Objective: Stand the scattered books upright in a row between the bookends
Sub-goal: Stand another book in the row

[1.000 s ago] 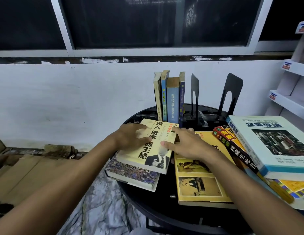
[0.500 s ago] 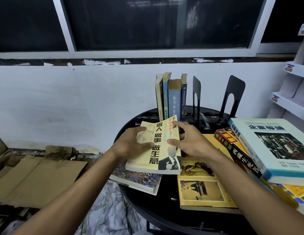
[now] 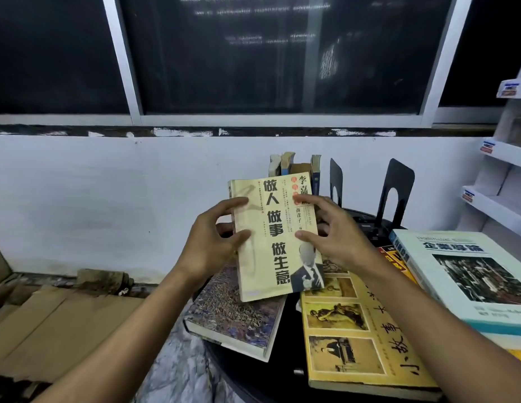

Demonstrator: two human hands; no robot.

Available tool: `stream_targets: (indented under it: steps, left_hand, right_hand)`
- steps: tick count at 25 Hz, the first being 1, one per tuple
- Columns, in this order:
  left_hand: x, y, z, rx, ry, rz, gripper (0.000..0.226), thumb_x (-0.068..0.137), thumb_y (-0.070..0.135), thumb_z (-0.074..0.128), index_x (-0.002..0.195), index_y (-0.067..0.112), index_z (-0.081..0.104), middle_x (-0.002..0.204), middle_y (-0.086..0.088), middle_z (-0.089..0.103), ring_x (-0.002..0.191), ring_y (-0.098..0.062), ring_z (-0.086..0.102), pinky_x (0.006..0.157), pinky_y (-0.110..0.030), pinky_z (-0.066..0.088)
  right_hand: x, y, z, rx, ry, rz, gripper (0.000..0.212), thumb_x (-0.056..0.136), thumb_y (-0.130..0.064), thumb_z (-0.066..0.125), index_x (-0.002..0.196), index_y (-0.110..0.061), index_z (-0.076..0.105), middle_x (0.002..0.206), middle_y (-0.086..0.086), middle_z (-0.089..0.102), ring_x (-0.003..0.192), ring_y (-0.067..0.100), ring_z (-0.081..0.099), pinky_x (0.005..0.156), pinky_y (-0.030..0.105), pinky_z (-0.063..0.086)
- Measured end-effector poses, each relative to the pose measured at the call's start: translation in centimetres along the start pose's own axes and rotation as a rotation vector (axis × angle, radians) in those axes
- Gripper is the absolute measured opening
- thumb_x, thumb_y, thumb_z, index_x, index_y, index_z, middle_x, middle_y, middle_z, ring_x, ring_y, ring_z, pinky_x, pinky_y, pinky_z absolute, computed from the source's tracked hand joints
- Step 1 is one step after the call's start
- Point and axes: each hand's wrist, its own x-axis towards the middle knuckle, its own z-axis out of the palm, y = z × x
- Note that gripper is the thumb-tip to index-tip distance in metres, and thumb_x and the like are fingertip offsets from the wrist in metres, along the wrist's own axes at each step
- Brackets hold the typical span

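While I held the cream paperback (image 3: 275, 237) in both hands, it hung nearly upright in the air over the near side of the black table (image 3: 282, 373), its cover facing me and its top edge hiding part of the standing row (image 3: 288, 167) behind it. My left hand (image 3: 212, 242) gripped the spine edge, thumb on the cover and fingers curled behind. My right hand (image 3: 335, 234) pinched the opposite long edge the same way, loosely spread. I judged it light, with a soft, worn cover that would bow if taken by a corner, so the mid-height hold on both long edges seemed the right one. Its matte paper looked unlikely to slip. Right of the row stood the near bookend (image 3: 336, 181), and well apart from it the far bookend (image 3: 397, 190). Below the paperback lay a dark mottled book (image 3: 233, 315) overhanging the table edge, a yellow book (image 3: 355, 330) flat beside it, and a pale textbook (image 3: 469, 274) stacked on others at the right.
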Motion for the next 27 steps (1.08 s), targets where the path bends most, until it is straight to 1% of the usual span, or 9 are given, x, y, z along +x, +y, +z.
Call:
stream_targets:
  steps: [3, 7, 9, 11, 12, 15, 19, 23, 27]
  left_hand:
    - [-0.8, 0.6, 0.7, 0.029, 0.000, 0.077, 0.050, 0.089, 0.001, 0.072, 0.129, 0.031, 0.064, 0.125, 0.013, 0.065, 0.098, -0.011, 0.072, 0.067, -0.029, 0.062]
    - [-1.5, 1.0, 1.5, 0.096, -0.010, 0.185, 0.050, 0.087, 0.008, 0.076, 0.127, 0.036, 0.066, 0.132, 0.018, 0.058, 0.105, -0.016, 0.070, 0.079, -0.032, 0.062]
    - [-1.8, 1.4, 2.3, 0.133, -0.023, 0.215, 0.048, 0.087, 0.012, 0.077, 0.125, 0.038, 0.066, 0.131, 0.021, 0.058, 0.106, -0.017, 0.070, 0.082, -0.033, 0.061]
    - [-2.0, 1.8, 3.2, 0.161, -0.027, 0.232, 0.045, 0.087, 0.016, 0.077, 0.123, 0.040, 0.065, 0.130, 0.020, 0.059, 0.105, -0.015, 0.070, 0.083, -0.037, 0.062]
    - [-2.1, 2.0, 3.6, 0.170, -0.023, 0.236, 0.044, 0.088, 0.016, 0.077, 0.122, 0.041, 0.064, 0.129, 0.018, 0.060, 0.104, -0.013, 0.070, 0.082, -0.038, 0.062]
    - [-2.5, 2.6, 5.0, 0.133, 0.005, 0.230, 0.049, 0.086, 0.013, 0.079, 0.121, 0.039, 0.057, 0.124, 0.013, 0.065, 0.097, -0.010, 0.072, 0.078, -0.037, 0.063]
    - [-2.9, 3.5, 7.1, 0.091, -0.036, 0.219, 0.072, 0.080, 0.016, 0.085, 0.139, 0.034, 0.049, 0.132, 0.013, 0.064, 0.110, -0.003, 0.066, 0.086, -0.031, 0.061]
    - [-3.2, 3.4, 9.6, 0.110, -0.202, 0.215, 0.073, 0.077, 0.024, 0.086, 0.143, 0.028, 0.055, 0.144, 0.016, 0.054, 0.126, 0.005, 0.053, 0.092, -0.031, 0.059]
    - [-3.1, 2.4, 11.1, 0.250, -0.237, 0.214, 0.081, 0.070, 0.051, 0.083, 0.143, 0.047, 0.049, 0.152, 0.031, 0.035, 0.143, 0.005, 0.030, 0.109, -0.047, 0.048]
  right_hand:
    - [0.4, -0.1, -0.7, -0.054, -0.006, -0.040, 0.075, 0.085, 0.001, 0.075, 0.133, -0.052, 0.052, 0.140, -0.015, 0.049, 0.125, 0.009, 0.057, 0.102, 0.027, 0.051]
    - [0.3, 0.2, -0.9, -0.093, -0.010, -0.019, 0.081, 0.084, -0.002, 0.077, 0.139, -0.053, 0.045, 0.146, -0.011, 0.043, 0.132, 0.014, 0.049, 0.110, 0.041, 0.047]
    - [0.0, 0.1, -0.9, -0.166, -0.010, -0.025, 0.078, 0.086, -0.009, 0.077, 0.145, -0.048, 0.042, 0.154, -0.011, 0.032, 0.141, 0.012, 0.038, 0.117, 0.043, 0.036]
    - [-0.8, -0.8, -1.0, -0.258, 0.051, -0.064, 0.067, 0.091, -0.022, 0.074, 0.146, -0.045, 0.043, 0.160, -0.015, 0.018, 0.144, 0.006, 0.027, 0.120, 0.035, 0.024]
    - [-1.3, -1.5, -1.1, -0.253, 0.097, -0.094, 0.061, 0.093, -0.028, 0.071, 0.145, -0.043, 0.044, 0.160, -0.015, 0.019, 0.142, 0.005, 0.030, 0.118, 0.033, 0.029]
    - [-2.8, -4.1, -1.4, -0.066, 0.106, -0.118, 0.054, 0.096, -0.038, 0.062, 0.147, -0.040, 0.043, 0.147, -0.011, 0.044, 0.125, -0.001, 0.052, 0.099, 0.029, 0.052]
    - [-4.0, -6.0, -2.3, 0.037, 0.096, -0.092, 0.061, 0.087, -0.055, 0.063, 0.143, -0.052, 0.041, 0.129, -0.015, 0.059, 0.117, 0.007, 0.062, 0.095, 0.045, 0.056]
    - [-5.1, -6.0, -4.2, -0.027, 0.231, -0.032, 0.059, 0.088, -0.042, 0.073, 0.138, -0.050, 0.042, 0.123, -0.009, 0.064, 0.107, 0.008, 0.067, 0.086, 0.044, 0.061]
    - [-5.9, -5.6, -5.5, -0.123, 0.343, 0.006, 0.052, 0.089, -0.020, 0.075, 0.130, -0.036, 0.047, 0.113, -0.006, 0.069, 0.088, 0.006, 0.072, 0.072, 0.040, 0.064]
